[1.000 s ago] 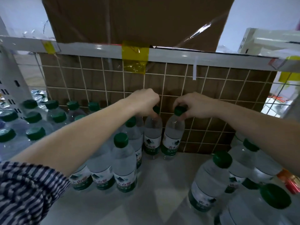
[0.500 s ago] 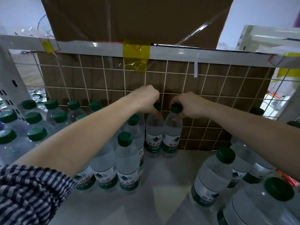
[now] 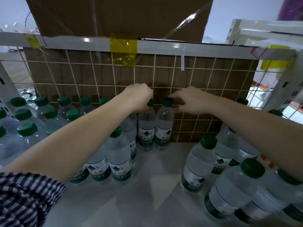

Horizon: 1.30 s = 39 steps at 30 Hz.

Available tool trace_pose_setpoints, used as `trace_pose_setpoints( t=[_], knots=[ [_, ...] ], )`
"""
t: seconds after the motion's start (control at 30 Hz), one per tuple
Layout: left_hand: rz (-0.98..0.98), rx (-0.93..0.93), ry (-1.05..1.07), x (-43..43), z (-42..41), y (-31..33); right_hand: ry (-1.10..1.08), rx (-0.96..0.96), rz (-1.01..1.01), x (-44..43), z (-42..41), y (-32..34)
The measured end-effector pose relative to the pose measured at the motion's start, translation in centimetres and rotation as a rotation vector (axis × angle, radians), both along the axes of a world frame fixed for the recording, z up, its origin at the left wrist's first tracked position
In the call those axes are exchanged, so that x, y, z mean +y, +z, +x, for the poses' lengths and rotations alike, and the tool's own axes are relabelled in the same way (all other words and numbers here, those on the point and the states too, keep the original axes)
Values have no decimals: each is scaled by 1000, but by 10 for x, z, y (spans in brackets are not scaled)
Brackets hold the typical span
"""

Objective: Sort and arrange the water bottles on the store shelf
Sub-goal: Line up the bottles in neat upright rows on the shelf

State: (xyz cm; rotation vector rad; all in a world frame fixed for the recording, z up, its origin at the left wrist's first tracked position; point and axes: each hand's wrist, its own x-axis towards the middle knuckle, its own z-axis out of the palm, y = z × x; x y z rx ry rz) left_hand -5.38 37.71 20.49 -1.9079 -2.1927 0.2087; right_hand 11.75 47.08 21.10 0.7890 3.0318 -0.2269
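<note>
The left hand (image 3: 139, 97) is curled down over the green cap of the left bottle (image 3: 146, 128), with its fingers closed round the cap so that only the cap's edge shows. The right hand (image 3: 188, 99) pinches the cap of the right bottle (image 3: 164, 126) between fingertips and thumb. These two bottles stand upright and touching side by side at the back of the shelf (image 3: 155, 185), right against the wire grid (image 3: 205, 79), with their green-and-white labels facing forward. Brown cardboard (image 3: 229, 99) shows behind the grid. A row of bottles (image 3: 118, 154) runs from the left bottle toward the front under the left forearm, and a larger crowd of green-capped bottles (image 3: 26, 128) fills the shelf's left side. On the right, a loose cluster of bottles (image 3: 199, 164) stands well apart from the held pair, with bare white shelf between them. A cardboard box (image 3: 114, 15) sits on the rail above, where a strip of yellow tape (image 3: 123, 49) hangs over the edge. A striped sleeve (image 3: 24, 199) covers the left upper arm.
</note>
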Motion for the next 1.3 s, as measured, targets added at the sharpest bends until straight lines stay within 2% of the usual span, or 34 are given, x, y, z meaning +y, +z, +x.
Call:
trace_pose_setpoints(
  t=[0.07, 0.13, 0.23, 0.3, 0.47, 0.6, 0.83, 1.03, 1.3],
  knots=[
    [112, -13, -75, -9, 17, 2, -20, -1, -2, -4, 29, 12],
    [177, -155, -219, -18, 35, 1, -35, -45, -13, -6, 61, 20],
    [91, -530, -440, -36, 76, 1, -63, -171, 3, -7, 103, 17],
    [12, -623, -531, -43, 103, -2, -83, -234, 78, -3, 123, 10],
    [-43, -369, -518, -39, 133, -18, -137, -205, 90, 1, 143, -1],
    [-32, -284, -502, -44, 124, -13, -99, -175, 55, -2, 137, 1],
    [-20, -330, -334, -62, 65, -3, 8, -153, 15, -17, 84, 2],
    [-18, -283, -229, -60, 18, 4, 25, -51, -64, -26, 37, -3],
    [-14, -343, -202, -44, -7, 0, 40, -21, -92, -29, -5, -7]
  ],
)
